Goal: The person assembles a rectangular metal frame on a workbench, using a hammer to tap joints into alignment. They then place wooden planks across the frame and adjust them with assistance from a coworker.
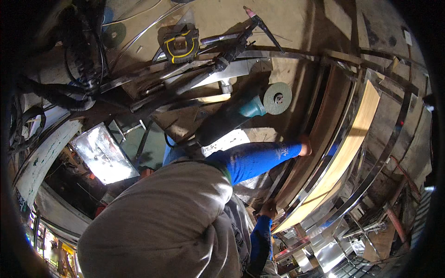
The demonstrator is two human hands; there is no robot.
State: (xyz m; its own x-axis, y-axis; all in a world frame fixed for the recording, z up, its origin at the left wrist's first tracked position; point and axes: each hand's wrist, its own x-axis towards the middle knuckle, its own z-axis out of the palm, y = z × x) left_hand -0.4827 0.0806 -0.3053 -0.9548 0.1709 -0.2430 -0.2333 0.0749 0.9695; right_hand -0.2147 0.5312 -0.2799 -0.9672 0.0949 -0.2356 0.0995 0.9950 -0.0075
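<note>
My left hand (304,146), at the end of a blue sleeve, is at the near edge of a long dark brown bar (320,132), its fingers curled over it. Lower in the picture, my right hand (268,208) grips the same bar near its lower end; part of its fingers is hidden. The bar lies lengthwise within a metal frame (345,109). Beside it, on the far side, runs a pale wooden plank (357,134). Left of the bar rests an angle grinder (252,107) with a round greenish disc (277,98), touched by neither hand.
Beyond the grinder are a black-and-yellow tape measure (181,45) and a torch with a pink nozzle (250,13), among metal bars. Dark cables (83,88) hang at the upper left. A shiny metal sheet (104,153) sits at the left. Scrap and pipes (394,217) clutter the lower right.
</note>
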